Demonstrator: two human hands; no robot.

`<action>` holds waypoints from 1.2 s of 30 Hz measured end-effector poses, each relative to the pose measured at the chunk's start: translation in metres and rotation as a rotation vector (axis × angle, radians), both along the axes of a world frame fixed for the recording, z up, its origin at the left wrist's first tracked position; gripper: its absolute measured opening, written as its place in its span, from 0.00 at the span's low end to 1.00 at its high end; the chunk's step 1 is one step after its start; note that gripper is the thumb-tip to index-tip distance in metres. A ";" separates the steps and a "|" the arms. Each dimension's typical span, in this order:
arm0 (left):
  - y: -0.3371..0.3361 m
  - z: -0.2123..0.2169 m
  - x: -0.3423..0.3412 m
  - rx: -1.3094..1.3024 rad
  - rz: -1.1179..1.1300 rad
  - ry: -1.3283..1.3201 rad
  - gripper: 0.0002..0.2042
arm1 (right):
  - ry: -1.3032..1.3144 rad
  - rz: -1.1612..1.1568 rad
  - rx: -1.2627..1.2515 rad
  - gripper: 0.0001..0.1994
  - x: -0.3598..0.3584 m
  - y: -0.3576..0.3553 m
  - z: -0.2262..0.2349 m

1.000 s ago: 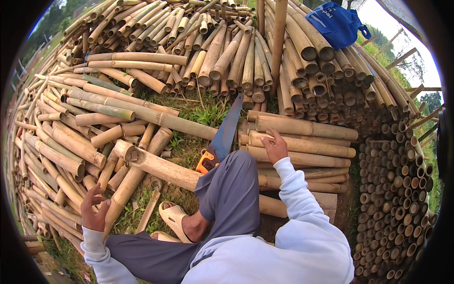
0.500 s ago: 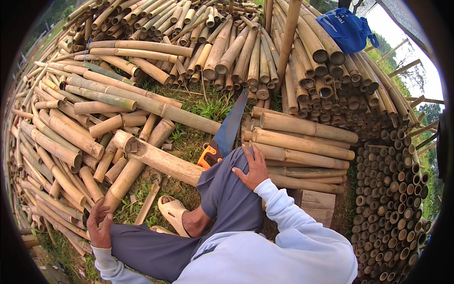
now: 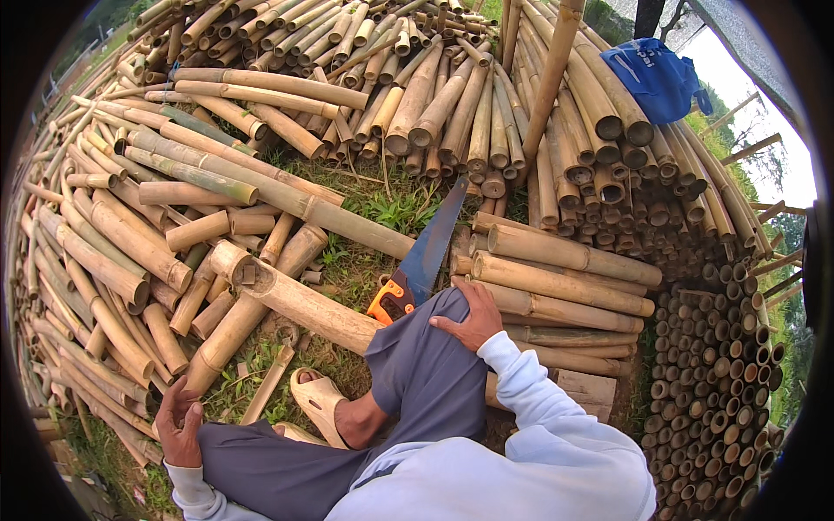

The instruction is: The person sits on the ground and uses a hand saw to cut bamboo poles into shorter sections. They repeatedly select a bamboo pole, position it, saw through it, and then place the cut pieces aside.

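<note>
My right hand (image 3: 472, 314) rests on my raised knee in dark trousers (image 3: 426, 365), fingers spread over the cloth and holding nothing. Beside my other knee, my left hand (image 3: 180, 425) is loosely curled with its fingers apart and nothing in it. Just beyond the right knee lies a hand saw (image 3: 434, 243) with a blue blade and an orange and black handle; its blade points away from me. Left of the handle, a thick bamboo log (image 3: 304, 300) slants across another bamboo pole (image 3: 221, 347). Cut bamboo lengths (image 3: 565, 269) are stacked right of the saw.
Loose bamboo pieces (image 3: 113, 252) heap up along the left. Long poles (image 3: 434, 95) are piled at the back, under an upright bamboo post (image 3: 552, 82). A blue bag (image 3: 656, 78) lies on the poles at the far right. Stacked bamboo tubes (image 3: 708, 391) show their ends at right.
The view has shifted slightly, so most things sit a little lower and further right. Both hands keep their places by my knees, the left fingers a little differently curled.
</note>
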State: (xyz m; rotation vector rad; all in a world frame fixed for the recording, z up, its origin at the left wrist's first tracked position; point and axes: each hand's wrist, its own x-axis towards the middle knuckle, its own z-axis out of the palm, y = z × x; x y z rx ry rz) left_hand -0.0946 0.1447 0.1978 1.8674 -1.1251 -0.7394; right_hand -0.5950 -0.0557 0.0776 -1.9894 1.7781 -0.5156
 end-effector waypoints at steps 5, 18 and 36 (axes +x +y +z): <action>-0.005 0.002 -0.003 0.034 0.013 0.048 0.25 | -0.027 -0.039 0.198 0.42 -0.011 -0.049 0.014; 0.022 -0.092 0.102 0.157 0.260 0.404 0.28 | -0.235 -0.702 -0.254 0.27 -0.185 -0.352 -0.058; 0.138 -0.254 0.198 0.806 0.698 -0.059 0.28 | -0.547 -0.937 -0.116 0.26 -0.212 -0.468 -0.112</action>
